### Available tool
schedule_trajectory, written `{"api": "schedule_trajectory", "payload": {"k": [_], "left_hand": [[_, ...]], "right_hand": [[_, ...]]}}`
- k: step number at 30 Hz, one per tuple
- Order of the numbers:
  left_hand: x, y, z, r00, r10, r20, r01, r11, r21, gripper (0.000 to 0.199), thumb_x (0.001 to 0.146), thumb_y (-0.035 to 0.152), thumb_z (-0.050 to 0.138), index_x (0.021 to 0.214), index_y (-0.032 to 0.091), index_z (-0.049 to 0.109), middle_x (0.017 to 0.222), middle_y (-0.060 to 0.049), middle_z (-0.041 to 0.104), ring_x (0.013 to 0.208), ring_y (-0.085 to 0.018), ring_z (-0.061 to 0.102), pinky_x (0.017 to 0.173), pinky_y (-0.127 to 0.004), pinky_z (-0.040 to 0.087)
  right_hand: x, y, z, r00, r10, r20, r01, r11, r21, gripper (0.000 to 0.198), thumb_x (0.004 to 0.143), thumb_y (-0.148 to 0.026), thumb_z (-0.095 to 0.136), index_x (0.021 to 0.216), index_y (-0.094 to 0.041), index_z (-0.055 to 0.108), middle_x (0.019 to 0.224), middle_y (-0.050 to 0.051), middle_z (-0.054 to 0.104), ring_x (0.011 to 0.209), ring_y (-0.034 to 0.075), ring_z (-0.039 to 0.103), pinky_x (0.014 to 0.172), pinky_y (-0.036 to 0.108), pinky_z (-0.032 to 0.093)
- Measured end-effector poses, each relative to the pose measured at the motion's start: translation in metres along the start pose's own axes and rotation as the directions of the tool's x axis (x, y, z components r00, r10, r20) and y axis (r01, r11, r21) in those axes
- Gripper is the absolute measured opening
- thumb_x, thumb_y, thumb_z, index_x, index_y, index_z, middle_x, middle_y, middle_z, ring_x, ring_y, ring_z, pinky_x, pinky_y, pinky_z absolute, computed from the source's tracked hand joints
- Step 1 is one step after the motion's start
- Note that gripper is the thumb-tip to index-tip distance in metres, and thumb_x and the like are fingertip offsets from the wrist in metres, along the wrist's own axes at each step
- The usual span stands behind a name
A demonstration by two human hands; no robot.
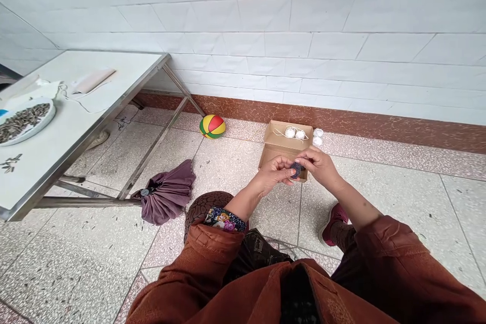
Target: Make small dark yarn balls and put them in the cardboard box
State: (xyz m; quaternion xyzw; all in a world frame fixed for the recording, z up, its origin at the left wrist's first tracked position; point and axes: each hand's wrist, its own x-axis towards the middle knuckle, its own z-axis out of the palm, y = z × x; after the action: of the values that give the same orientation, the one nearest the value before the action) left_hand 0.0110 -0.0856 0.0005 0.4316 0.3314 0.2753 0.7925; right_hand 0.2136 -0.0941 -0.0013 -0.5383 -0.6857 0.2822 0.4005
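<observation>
One small dark ball (295, 170) sits pinched between the thumb and fingers of your left hand (279, 169), over the near part of the open cardboard box (272, 134) as you look down. Your right hand (315, 163) meets its upper right edge, thumb and fingertips narrow; whether they grip it, you cannot tell. White balls (295, 133) with string lie in the box's far part; a colourful ball (212, 126) rests left of the box.
</observation>
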Motion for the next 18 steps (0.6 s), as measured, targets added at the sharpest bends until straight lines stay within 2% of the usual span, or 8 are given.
{"api": "schedule_trajectory", "payload": {"k": [4,7,12,18], "left_hand": [[-0.001,0.005,0.003,0.998,0.057,0.024,-0.054,0.993,-0.106,0.058,0.070,0.034,0.090,0.115,0.019,0.057,0.099,-0.004,0.071,0.086,-0.021,0.076,0.073,-0.030,0.057],[-0.002,0.010,0.004,0.995,0.096,0.004,-0.094,0.978,-0.188,0.057,0.071,0.030,0.089,0.119,0.018,0.061,0.105,-0.007,0.071,0.094,-0.022,0.076,0.082,-0.033,0.058],[0.000,0.011,0.002,0.990,0.115,-0.082,-0.132,0.959,-0.252,0.043,0.072,0.029,0.088,0.106,0.015,0.065,0.104,-0.007,0.072,0.101,-0.023,0.074,0.091,-0.035,0.057],[0.004,0.007,-0.003,0.974,0.074,-0.213,-0.123,0.965,-0.230,0.040,0.073,0.031,0.087,0.099,0.015,0.062,0.094,-0.005,0.070,0.089,-0.019,0.074,0.081,-0.031,0.057]], "right_hand": [[0.000,-0.002,0.007,0.997,0.076,0.027,-0.078,0.993,0.093,0.023,0.092,-0.042,0.058,0.082,-0.024,0.069,0.079,0.003,0.067,0.076,0.020,0.061,0.074,0.034,0.049],[-0.005,-0.006,0.012,0.993,0.088,0.075,-0.096,0.988,0.119,0.021,0.094,-0.038,0.053,0.089,-0.024,0.068,0.089,0.004,0.071,0.084,0.021,0.065,0.078,0.035,0.050],[-0.011,-0.010,0.011,0.995,0.045,0.084,-0.050,0.997,0.057,0.021,0.097,-0.038,0.052,0.093,-0.025,0.067,0.093,0.005,0.072,0.089,0.023,0.066,0.083,0.037,0.051],[-0.012,-0.009,0.010,0.994,-0.041,0.097,0.041,0.999,-0.005,0.019,0.097,-0.033,0.050,0.094,-0.025,0.067,0.091,0.006,0.071,0.088,0.023,0.066,0.082,0.038,0.050]]}}
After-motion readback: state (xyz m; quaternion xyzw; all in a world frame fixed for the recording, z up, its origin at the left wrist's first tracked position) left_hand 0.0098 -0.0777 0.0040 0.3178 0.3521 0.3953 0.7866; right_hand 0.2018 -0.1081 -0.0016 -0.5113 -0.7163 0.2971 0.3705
